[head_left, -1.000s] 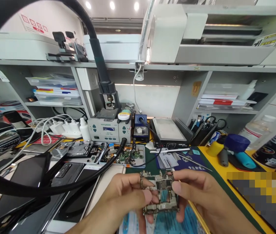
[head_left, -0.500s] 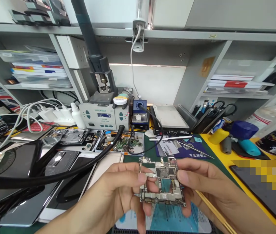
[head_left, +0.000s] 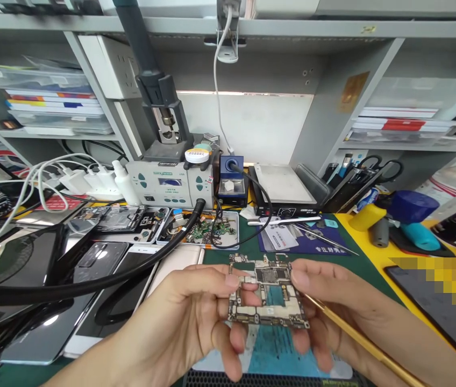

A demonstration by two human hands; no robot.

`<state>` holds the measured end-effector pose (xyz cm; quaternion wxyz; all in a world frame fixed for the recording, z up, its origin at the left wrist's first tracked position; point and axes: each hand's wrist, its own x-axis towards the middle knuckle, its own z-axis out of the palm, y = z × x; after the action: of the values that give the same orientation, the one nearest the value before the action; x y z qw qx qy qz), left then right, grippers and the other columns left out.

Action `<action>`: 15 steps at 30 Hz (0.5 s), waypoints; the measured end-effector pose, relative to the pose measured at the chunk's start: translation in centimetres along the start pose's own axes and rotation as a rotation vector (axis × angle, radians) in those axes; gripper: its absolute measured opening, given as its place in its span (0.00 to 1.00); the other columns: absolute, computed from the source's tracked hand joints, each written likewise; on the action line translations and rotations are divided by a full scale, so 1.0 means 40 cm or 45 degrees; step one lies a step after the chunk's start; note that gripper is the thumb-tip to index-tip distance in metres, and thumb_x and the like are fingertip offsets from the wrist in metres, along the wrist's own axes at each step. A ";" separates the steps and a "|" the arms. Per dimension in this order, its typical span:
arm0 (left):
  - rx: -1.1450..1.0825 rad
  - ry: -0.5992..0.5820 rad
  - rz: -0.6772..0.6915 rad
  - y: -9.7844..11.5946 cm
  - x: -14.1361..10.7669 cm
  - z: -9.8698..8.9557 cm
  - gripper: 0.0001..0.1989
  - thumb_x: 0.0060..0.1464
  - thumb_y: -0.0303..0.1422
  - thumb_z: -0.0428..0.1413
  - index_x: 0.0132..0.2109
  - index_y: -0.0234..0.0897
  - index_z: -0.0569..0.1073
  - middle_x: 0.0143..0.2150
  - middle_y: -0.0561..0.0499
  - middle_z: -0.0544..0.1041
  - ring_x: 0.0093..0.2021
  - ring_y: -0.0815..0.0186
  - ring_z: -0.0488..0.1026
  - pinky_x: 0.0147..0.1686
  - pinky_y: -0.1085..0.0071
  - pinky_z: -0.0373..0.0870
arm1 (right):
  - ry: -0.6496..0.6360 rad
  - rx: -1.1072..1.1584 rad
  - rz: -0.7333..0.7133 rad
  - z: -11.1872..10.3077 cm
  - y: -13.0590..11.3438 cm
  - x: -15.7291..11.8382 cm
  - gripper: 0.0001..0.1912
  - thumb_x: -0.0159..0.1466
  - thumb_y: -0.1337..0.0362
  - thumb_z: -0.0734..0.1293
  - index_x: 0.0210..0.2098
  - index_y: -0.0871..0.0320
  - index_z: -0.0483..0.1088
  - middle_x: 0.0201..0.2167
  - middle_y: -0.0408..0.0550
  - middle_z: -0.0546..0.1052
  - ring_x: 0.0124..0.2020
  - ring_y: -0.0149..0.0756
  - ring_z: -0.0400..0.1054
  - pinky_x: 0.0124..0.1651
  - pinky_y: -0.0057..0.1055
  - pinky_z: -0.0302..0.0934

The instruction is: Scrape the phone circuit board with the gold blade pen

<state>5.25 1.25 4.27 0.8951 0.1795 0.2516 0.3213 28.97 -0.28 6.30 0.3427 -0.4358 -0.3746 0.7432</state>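
Note:
A phone circuit board [head_left: 270,310] with cut-out openings is held up between both hands, tilted toward me. My left hand [head_left: 199,301] grips its left edge, thumb on top and fingers underneath. On the opposite side, my right hand [head_left: 333,293] pinches the right edge, its thumb near the upper corner. A thin gold-coloured metal rod [head_left: 357,336] also lies in my right hand, slanting down to the lower right; its kind is not clear. Below the board is a blue and white mat [head_left: 268,355].
A hot-air station [head_left: 167,185] stands behind, its black hose [head_left: 139,282] crossing the left side. Several phones [head_left: 70,301] lie at left. A tray of small boards [head_left: 212,231], tweezers [head_left: 328,239] and a heating plate [head_left: 282,188] sit beyond my hands.
The view has tilted down a little. The board is still between both hands and leans slightly flatter. The gold rod has swung so more of its length shows beside the board's right edge.

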 end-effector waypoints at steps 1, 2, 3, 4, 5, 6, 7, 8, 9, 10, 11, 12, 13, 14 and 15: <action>-0.001 -0.001 0.004 0.000 0.000 0.000 0.10 0.54 0.31 0.73 0.39 0.26 0.86 0.33 0.48 0.81 0.25 0.69 0.80 0.22 0.74 0.85 | -0.040 0.086 0.073 0.001 -0.002 0.000 0.18 0.66 0.47 0.82 0.35 0.55 0.82 0.30 0.46 0.81 0.29 0.35 0.82 0.29 0.20 0.75; -0.002 -0.002 0.008 0.000 0.001 0.000 0.10 0.54 0.31 0.73 0.39 0.27 0.86 0.34 0.48 0.82 0.25 0.69 0.80 0.22 0.74 0.85 | -0.064 0.162 0.130 0.001 -0.004 0.001 0.17 0.66 0.49 0.82 0.34 0.55 0.81 0.30 0.45 0.80 0.29 0.33 0.82 0.29 0.19 0.74; -0.001 0.000 0.012 -0.001 0.001 0.001 0.10 0.54 0.32 0.73 0.39 0.27 0.86 0.34 0.48 0.82 0.25 0.69 0.80 0.22 0.73 0.85 | -0.064 0.204 0.142 0.000 -0.005 0.002 0.17 0.67 0.51 0.82 0.33 0.56 0.80 0.29 0.44 0.80 0.29 0.33 0.81 0.29 0.18 0.73; 0.000 0.000 0.016 -0.001 0.001 0.001 0.10 0.54 0.32 0.74 0.38 0.27 0.86 0.34 0.48 0.82 0.25 0.69 0.80 0.22 0.73 0.85 | -0.059 0.233 0.150 -0.001 -0.004 0.005 0.16 0.68 0.52 0.82 0.33 0.57 0.80 0.29 0.44 0.81 0.28 0.33 0.81 0.28 0.18 0.73; 0.001 0.003 0.022 -0.001 0.002 0.001 0.11 0.54 0.32 0.74 0.38 0.27 0.85 0.34 0.48 0.82 0.26 0.69 0.80 0.22 0.74 0.85 | -0.066 0.262 0.161 -0.003 -0.003 0.009 0.16 0.69 0.54 0.81 0.33 0.58 0.80 0.29 0.45 0.82 0.28 0.32 0.82 0.28 0.18 0.74; 0.005 0.007 0.023 0.000 0.002 0.002 0.11 0.54 0.32 0.74 0.38 0.27 0.85 0.33 0.48 0.81 0.26 0.69 0.80 0.23 0.73 0.85 | -0.090 0.295 0.175 -0.005 -0.001 0.013 0.15 0.68 0.55 0.82 0.33 0.58 0.81 0.29 0.45 0.82 0.27 0.32 0.82 0.28 0.17 0.74; 0.010 0.009 0.022 0.000 0.002 0.002 0.11 0.54 0.32 0.74 0.38 0.27 0.85 0.32 0.48 0.81 0.26 0.68 0.79 0.22 0.73 0.85 | -0.117 0.326 0.186 -0.009 0.001 0.017 0.15 0.67 0.55 0.83 0.32 0.59 0.82 0.30 0.46 0.83 0.27 0.32 0.82 0.27 0.18 0.75; 0.018 0.009 0.019 0.000 0.002 0.003 0.11 0.54 0.32 0.73 0.38 0.27 0.85 0.31 0.47 0.80 0.26 0.68 0.79 0.22 0.73 0.85 | -0.148 0.353 0.198 -0.012 0.004 0.022 0.15 0.65 0.55 0.84 0.32 0.59 0.82 0.29 0.47 0.84 0.26 0.32 0.82 0.27 0.18 0.75; 0.023 0.007 0.017 0.001 0.002 0.003 0.11 0.54 0.33 0.73 0.38 0.27 0.84 0.29 0.47 0.80 0.25 0.68 0.78 0.22 0.73 0.85 | -0.175 0.375 0.208 -0.016 0.007 0.027 0.16 0.62 0.55 0.85 0.31 0.59 0.83 0.29 0.47 0.84 0.26 0.33 0.82 0.26 0.18 0.76; 0.029 0.005 0.013 0.001 0.002 0.003 0.11 0.54 0.33 0.73 0.37 0.28 0.84 0.28 0.47 0.80 0.25 0.68 0.77 0.22 0.73 0.84 | -0.192 0.392 0.210 -0.019 0.010 0.032 0.16 0.61 0.55 0.86 0.31 0.59 0.84 0.28 0.47 0.84 0.25 0.33 0.82 0.25 0.19 0.76; 0.039 0.006 0.008 0.001 0.001 0.004 0.11 0.55 0.33 0.72 0.37 0.28 0.84 0.27 0.47 0.79 0.24 0.69 0.76 0.22 0.74 0.84 | -0.209 0.401 0.208 -0.022 0.013 0.036 0.16 0.60 0.54 0.87 0.31 0.58 0.84 0.26 0.47 0.84 0.24 0.33 0.82 0.24 0.19 0.76; 0.047 0.006 0.004 0.000 0.001 0.005 0.11 0.55 0.33 0.72 0.37 0.28 0.84 0.26 0.47 0.79 0.23 0.69 0.75 0.21 0.74 0.83 | -0.209 0.408 0.209 -0.024 0.015 0.038 0.15 0.60 0.54 0.87 0.32 0.58 0.85 0.25 0.47 0.84 0.24 0.33 0.82 0.24 0.18 0.75; 0.056 0.010 0.001 0.000 0.000 0.006 0.10 0.56 0.33 0.72 0.37 0.28 0.84 0.25 0.47 0.79 0.23 0.70 0.74 0.21 0.74 0.83 | -0.217 0.412 0.213 -0.025 0.016 0.040 0.15 0.62 0.54 0.86 0.33 0.58 0.86 0.25 0.48 0.84 0.23 0.33 0.82 0.24 0.18 0.75; 0.064 0.015 0.000 -0.001 -0.001 0.007 0.11 0.56 0.34 0.72 0.38 0.28 0.84 0.24 0.48 0.78 0.22 0.70 0.74 0.21 0.74 0.82 | -0.224 0.416 0.218 -0.026 0.017 0.041 0.14 0.63 0.54 0.85 0.34 0.58 0.87 0.25 0.48 0.85 0.23 0.32 0.82 0.25 0.18 0.76; 0.070 0.023 -0.002 -0.002 -0.001 0.008 0.11 0.56 0.34 0.72 0.38 0.28 0.84 0.24 0.48 0.78 0.21 0.70 0.73 0.20 0.75 0.82 | -0.227 0.423 0.221 -0.026 0.017 0.042 0.14 0.63 0.54 0.85 0.35 0.58 0.87 0.25 0.48 0.85 0.23 0.33 0.82 0.25 0.18 0.76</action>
<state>5.43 1.12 4.49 0.8878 0.2010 0.2686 0.3150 29.14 1.05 4.70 0.3101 -0.3364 -0.2370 0.8570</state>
